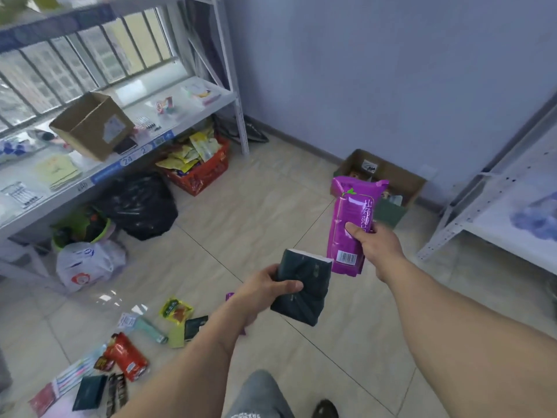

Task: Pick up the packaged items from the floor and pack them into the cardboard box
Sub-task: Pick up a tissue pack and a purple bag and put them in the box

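Observation:
My right hand (375, 244) grips a tall purple snack packet (352, 218) held upright in the air. My left hand (265, 289) holds a dark green packet (303, 292) just left of and below it. An open cardboard box (404, 179) with a few items inside sits on the floor against the far wall, beyond the purple packet. Several packets lie scattered on the floor at lower left: a red one (128, 356), a yellow one (176, 310) and a dark green one (90, 392).
A metal shelf (193, 116) on the left carries another open cardboard box (92, 125) and small goods. Under it stand a red basket (208, 173) of packets, a black bag (141, 203) and a white bag (87, 262). A second white rack (494, 206) stands at the right.

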